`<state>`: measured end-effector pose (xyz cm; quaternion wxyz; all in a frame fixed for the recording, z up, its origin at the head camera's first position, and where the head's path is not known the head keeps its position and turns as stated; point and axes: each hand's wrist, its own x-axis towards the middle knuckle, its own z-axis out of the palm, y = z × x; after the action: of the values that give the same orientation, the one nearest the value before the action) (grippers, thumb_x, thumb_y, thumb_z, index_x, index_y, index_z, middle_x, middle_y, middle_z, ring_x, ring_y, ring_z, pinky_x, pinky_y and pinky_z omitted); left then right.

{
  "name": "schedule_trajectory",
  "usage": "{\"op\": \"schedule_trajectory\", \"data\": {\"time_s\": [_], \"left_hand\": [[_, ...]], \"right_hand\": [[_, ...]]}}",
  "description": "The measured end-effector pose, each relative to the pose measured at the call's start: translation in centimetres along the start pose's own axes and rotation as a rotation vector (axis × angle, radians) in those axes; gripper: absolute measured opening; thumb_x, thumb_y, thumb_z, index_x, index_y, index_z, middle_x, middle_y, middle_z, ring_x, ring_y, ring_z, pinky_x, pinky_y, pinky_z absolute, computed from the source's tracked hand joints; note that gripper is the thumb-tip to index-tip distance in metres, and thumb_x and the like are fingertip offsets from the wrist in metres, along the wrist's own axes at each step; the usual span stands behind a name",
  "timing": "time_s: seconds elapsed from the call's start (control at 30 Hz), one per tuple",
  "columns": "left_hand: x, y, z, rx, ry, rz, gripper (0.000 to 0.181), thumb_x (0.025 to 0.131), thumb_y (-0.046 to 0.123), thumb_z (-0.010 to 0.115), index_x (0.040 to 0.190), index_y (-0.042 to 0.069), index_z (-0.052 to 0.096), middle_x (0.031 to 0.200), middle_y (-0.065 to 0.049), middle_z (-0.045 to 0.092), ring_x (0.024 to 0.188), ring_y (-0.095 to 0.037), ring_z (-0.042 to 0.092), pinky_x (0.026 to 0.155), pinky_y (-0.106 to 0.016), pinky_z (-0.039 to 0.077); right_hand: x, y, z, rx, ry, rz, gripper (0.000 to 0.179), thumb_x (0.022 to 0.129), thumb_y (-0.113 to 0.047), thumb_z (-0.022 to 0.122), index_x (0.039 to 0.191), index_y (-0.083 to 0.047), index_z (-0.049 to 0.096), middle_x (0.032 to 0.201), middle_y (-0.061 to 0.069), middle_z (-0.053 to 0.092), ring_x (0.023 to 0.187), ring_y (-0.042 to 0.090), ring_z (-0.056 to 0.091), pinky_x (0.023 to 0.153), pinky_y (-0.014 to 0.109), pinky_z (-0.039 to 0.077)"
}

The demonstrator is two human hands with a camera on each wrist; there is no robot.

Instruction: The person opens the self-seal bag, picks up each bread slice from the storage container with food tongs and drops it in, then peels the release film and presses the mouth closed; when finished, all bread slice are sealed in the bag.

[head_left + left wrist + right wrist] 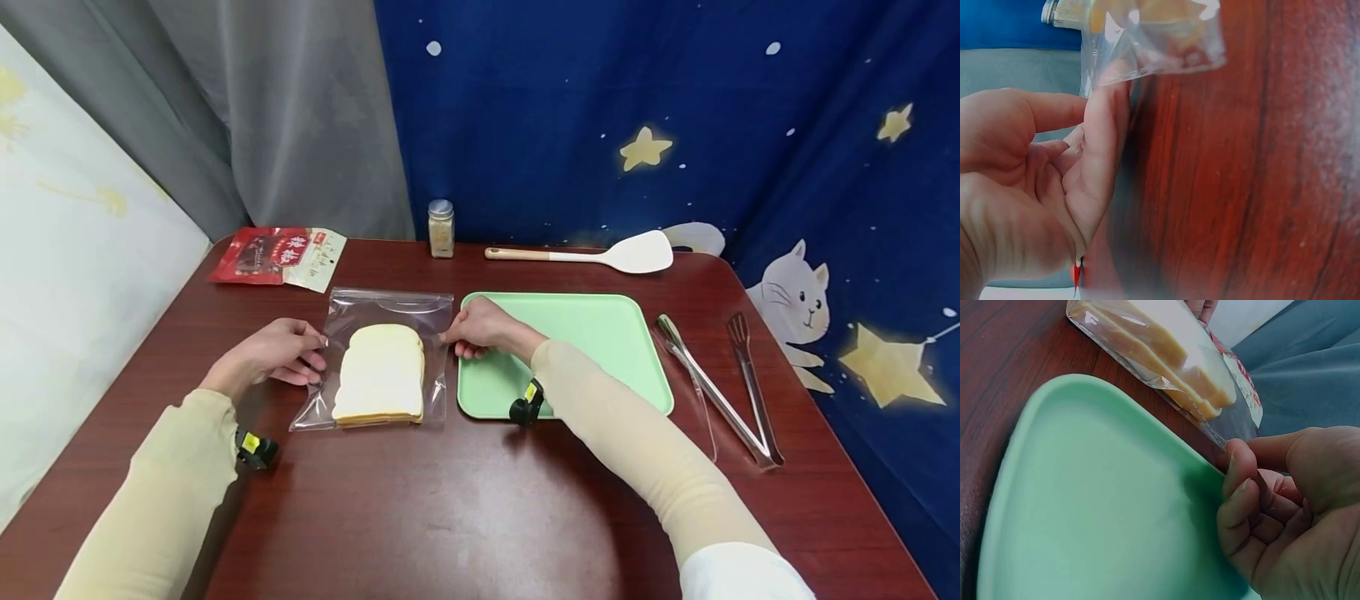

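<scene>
A clear plastic bag (375,304) lies on the table with slices of white bread (381,371) inside, seen edge-on in the right wrist view as a stack of bread (1166,347). My left hand (285,352) pinches the bag's left edge between thumb and forefinger; in the left wrist view the left hand (1041,169) has the film at its fingertips. On the other side, my right hand (482,325) pinches the bag's right edge. That right hand (1291,500) hangs over the left rim of a green tray (585,333), its other fingers curled.
Behind the bag lie a red and white food pouch (273,254) and a seasoning jar (441,229). A white spatula (637,252) with a wooden handle rests behind the tray. Metal tongs (720,400) lie to the tray's right, near the table's right edge.
</scene>
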<state>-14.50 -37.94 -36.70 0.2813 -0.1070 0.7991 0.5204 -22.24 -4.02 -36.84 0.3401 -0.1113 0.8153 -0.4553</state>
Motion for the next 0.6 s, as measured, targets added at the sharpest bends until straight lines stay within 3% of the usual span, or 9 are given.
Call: {"op": "schedule_trajectory", "data": {"time_s": [0.6], "left_hand": [[0.42, 0.41, 0.31, 0.120, 0.050, 0.040, 0.021, 0.113, 0.016, 0.044, 0.118, -0.004, 0.048, 0.076, 0.001, 0.062, 0.061, -0.007, 0.065, 0.058, -0.026, 0.060]], "right_hand": [[0.22, 0.33, -0.40, -0.012, -0.003, -0.022, 0.024, 0.099, -0.018, 0.075, 0.081, -0.003, 0.072, 0.054, 0.000, 0.062, 0.045, 0.008, 0.057, 0.046, 0.022, 0.046]]}}
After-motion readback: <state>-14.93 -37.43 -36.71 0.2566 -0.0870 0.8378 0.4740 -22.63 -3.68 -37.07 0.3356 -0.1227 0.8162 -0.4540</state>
